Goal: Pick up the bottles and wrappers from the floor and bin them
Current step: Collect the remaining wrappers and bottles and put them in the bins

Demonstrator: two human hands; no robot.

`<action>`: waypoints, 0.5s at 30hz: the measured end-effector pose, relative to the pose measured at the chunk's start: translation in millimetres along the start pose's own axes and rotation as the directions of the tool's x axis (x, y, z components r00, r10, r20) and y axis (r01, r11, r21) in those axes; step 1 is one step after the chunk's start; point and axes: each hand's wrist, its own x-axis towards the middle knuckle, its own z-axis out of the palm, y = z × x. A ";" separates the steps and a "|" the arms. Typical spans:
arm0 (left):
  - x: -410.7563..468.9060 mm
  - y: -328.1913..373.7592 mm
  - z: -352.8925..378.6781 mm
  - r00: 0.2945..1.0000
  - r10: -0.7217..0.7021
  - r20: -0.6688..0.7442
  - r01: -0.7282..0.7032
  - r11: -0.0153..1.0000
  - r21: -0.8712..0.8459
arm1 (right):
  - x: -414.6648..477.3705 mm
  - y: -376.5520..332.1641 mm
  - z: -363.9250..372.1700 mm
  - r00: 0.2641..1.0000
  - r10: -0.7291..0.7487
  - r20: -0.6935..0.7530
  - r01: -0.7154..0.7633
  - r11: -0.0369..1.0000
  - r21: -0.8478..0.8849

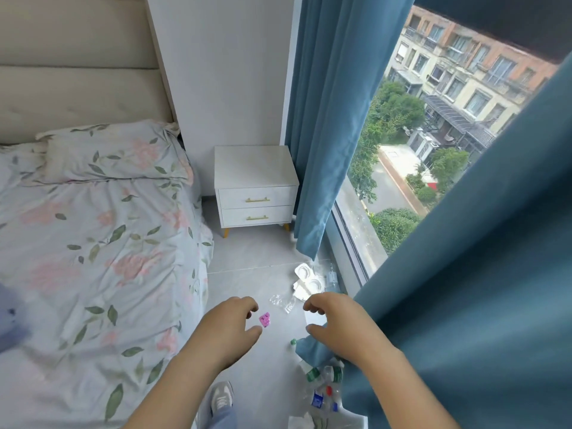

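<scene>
Litter lies on the grey tiled floor (247,274) between bed and window. A pink wrapper (264,319) sits between my two hands. A clear crumpled wrapper (282,301) lies just beyond it, then white plastic packaging (306,280) and a clear bottle (331,278) by the window. Several plastic bottles (325,379) with green, red and blue labels lie near the curtain hem, below my right forearm. My left hand (230,323) hovers with loosely curled fingers and holds nothing. My right hand (332,320) also hangs empty, fingers relaxed.
A bed (93,243) with floral bedding fills the left. A white two-drawer nightstand (255,187) stands against the far wall. Blue curtains (464,289) hang along the window on the right. My grey shoe (221,397) is on the floor below.
</scene>
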 end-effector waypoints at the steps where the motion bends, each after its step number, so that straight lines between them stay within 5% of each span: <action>1: 9.4 -5.5 -7.8 1.000 0.004 0.006 -0.004 1.000 0.004 | 11.0 -4.3 -0.1 1.000 0.006 -0.003 -0.006 1.000 0.004; 15: 124.5 -52.3 -81.8 0.985 0.118 0.125 -0.129 0.988 0.085 | 110.9 -29.2 -2.1 0.975 0.218 -0.033 -0.213 0.970 0.116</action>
